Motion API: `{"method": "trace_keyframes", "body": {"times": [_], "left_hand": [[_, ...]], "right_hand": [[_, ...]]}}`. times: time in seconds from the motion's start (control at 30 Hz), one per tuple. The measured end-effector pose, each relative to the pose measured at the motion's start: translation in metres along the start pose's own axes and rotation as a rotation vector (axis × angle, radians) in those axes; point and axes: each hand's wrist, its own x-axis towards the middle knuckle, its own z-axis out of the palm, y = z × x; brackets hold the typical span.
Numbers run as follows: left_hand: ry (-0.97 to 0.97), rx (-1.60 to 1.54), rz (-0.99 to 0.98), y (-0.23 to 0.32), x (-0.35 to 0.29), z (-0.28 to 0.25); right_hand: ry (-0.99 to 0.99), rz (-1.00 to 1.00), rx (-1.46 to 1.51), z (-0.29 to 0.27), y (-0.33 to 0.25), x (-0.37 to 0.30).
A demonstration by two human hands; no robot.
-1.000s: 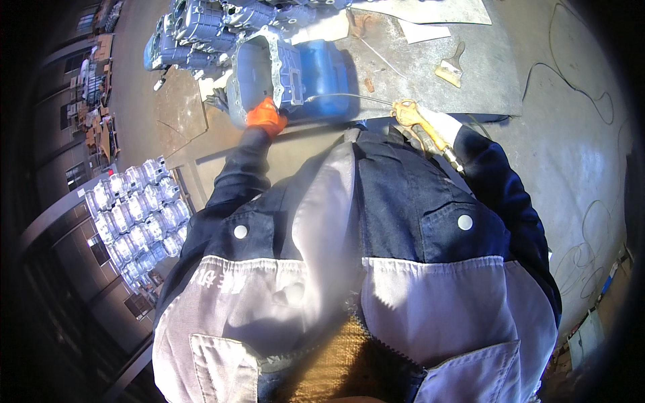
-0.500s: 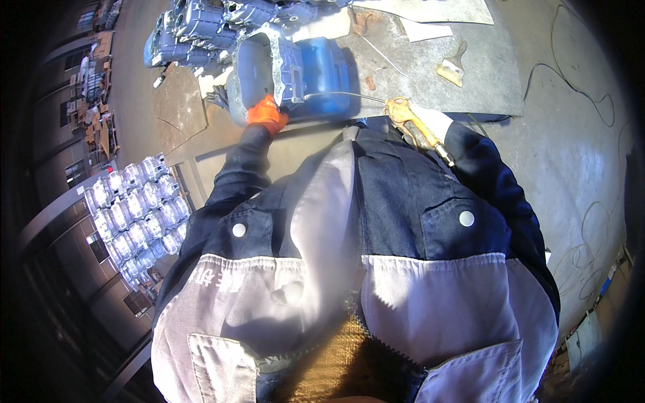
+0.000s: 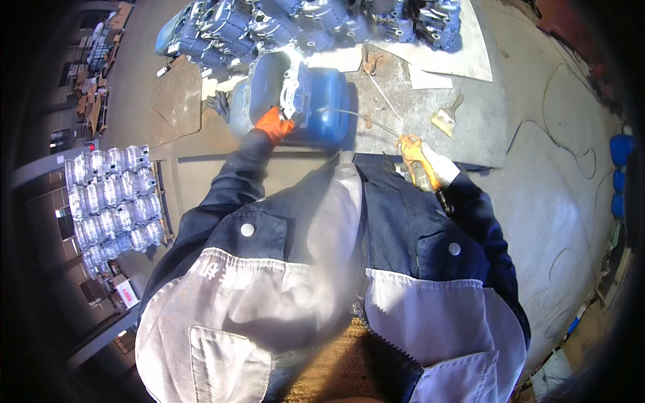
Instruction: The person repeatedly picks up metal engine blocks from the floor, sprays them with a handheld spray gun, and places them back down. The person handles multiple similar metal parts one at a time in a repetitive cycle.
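Note:
My left hand [image 3: 274,125], in an orange glove, grips the near edge of a grey cast-metal housing [image 3: 293,91]. The housing rests tilted on a blue plastic container [image 3: 330,94], its hollow side turned to the left. In a white glove, my right hand [image 3: 438,166] is wrapped round an orange-yellow air blow gun [image 3: 418,160]. From the gun a long thin nozzle tube reaches left, its end close to the housing's right side. Whether the tip touches the metal I cannot tell.
More cast housings [image 3: 269,27] crowd the far side of the table [image 3: 376,138]. To the right lie a paintbrush [image 3: 447,115], a white sheet [image 3: 430,79] and red-handled pliers [image 3: 369,62]. Stacked castings [image 3: 111,201] stand lower left. A hose [image 3: 557,138] trails over the floor at right.
The housing has turned under my left hand, so its rim shows more edge-on. My head view has shifted, bringing more of the far castings into sight. The blow gun stays in my right hand.

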Motion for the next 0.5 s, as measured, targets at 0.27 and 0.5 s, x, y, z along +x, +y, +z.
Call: {"method": "trace_keyframes", "body": {"times": [0.27, 0.5], "left_hand": [[0.052, -0.216, -0.026, 0.003, 0.001, 0.002], [0.825, -0.069, 0.019, -0.055, 0.010, -0.015]], "right_hand": [[0.201, 0.151, 0.296, 0.025, -0.019, 0.019], [0.484, -0.081, -0.394, 0.064, -0.033, 0.035]]}}
